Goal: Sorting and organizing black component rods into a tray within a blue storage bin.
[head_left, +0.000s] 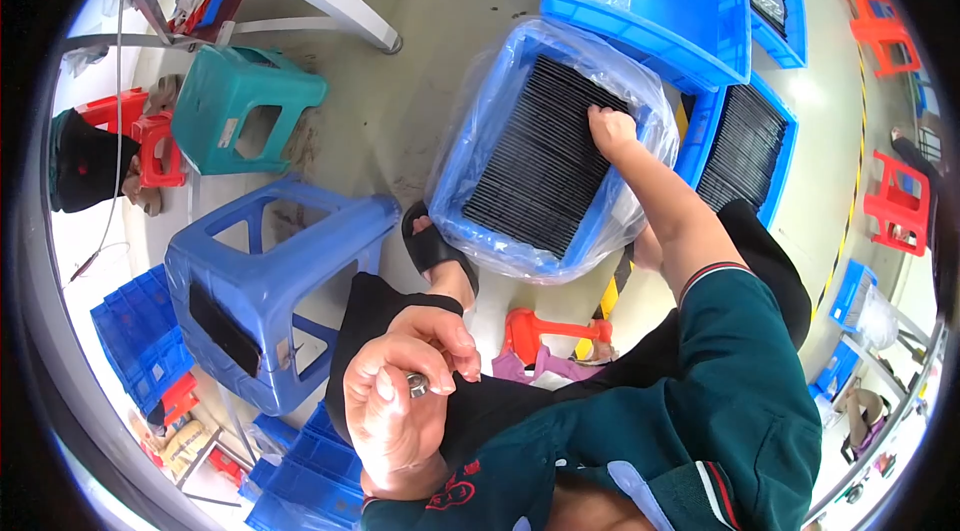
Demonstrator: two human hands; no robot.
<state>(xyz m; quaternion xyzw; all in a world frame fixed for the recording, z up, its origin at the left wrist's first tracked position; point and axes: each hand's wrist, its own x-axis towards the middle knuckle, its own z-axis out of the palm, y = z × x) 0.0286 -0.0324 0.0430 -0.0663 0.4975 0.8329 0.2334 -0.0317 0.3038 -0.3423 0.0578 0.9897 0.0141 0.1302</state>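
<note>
My left hand [402,393] is raised over my lap, its fingers curled around a small shiny metal ring-shaped part [417,384]. My right hand [612,131] reaches into a blue crate [452,203] lined with clear plastic film. Rows of thin black rods [540,156] lie packed side by side in that crate. The right fingertips are pinched together at the rods' upper right edge; whatever is between them is too small to make out.
Left of me stand a blue stool [245,276] with a dark flat piece on it and a green stool [240,101]. Beyond the crate are a blue bin [680,6] and another crate of black rods [745,146]. A small red stool [550,331] is by my legs.
</note>
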